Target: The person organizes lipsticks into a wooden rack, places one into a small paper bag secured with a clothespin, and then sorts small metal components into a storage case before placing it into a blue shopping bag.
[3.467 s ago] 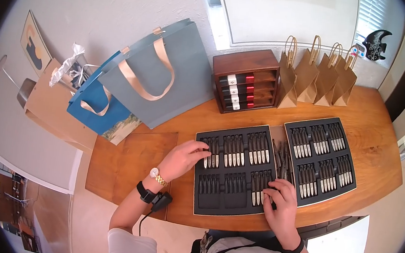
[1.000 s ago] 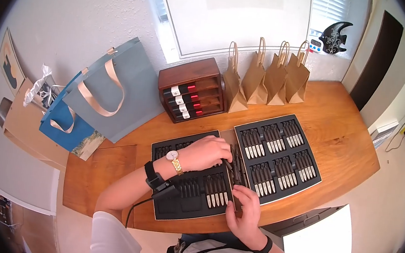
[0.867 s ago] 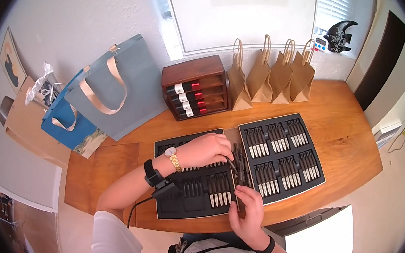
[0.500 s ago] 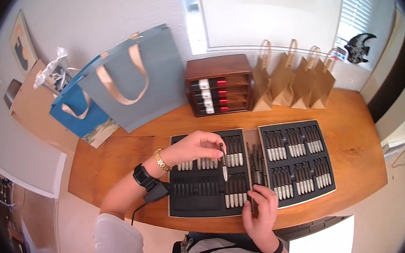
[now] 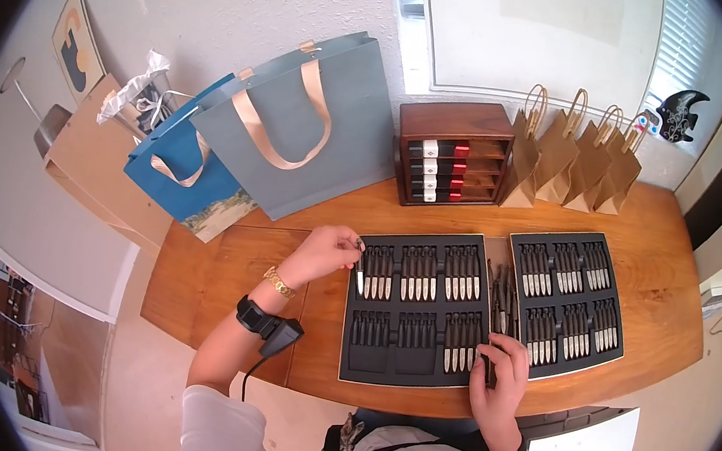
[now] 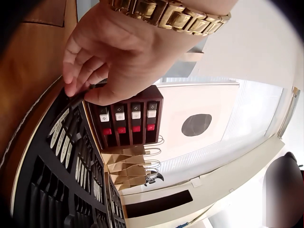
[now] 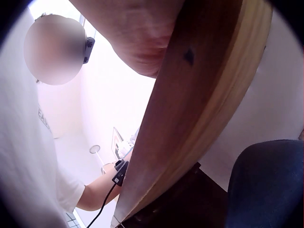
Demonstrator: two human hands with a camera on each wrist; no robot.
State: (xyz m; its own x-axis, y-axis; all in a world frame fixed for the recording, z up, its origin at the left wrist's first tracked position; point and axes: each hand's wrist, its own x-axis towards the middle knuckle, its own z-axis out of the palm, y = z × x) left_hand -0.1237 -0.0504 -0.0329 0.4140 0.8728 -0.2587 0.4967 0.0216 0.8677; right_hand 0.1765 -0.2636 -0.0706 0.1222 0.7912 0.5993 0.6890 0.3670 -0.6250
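Note:
My left hand (image 5: 326, 253) pinches one small knife (image 5: 360, 276) with a dark handle and a pale blade. It stands over the upper left slot of the left black tray (image 5: 367, 369), beside several like knives. In the left wrist view, thumb and fingertips of the left hand (image 6: 107, 61) meet at the dark handle, and the blades bear dark markings. My right hand (image 5: 503, 374) rests with loosely bent fingers at the left tray's right edge, over the lower end of a pile of loose dark-handled pieces (image 5: 504, 296).
A second filled black tray (image 5: 558, 364) lies to the right. Behind stand a wooden rack (image 5: 456, 120) with boxes, several brown paper bags (image 5: 558, 162) and large grey-blue (image 5: 345, 120) and blue (image 5: 155, 197) gift bags. The wooden table's front edge (image 7: 190, 118) is close below the right hand.
My left hand went from the loose pile between the trays, drew out a knife and carried it left to the left tray's upper left slot. The right hand has stayed by the pile.

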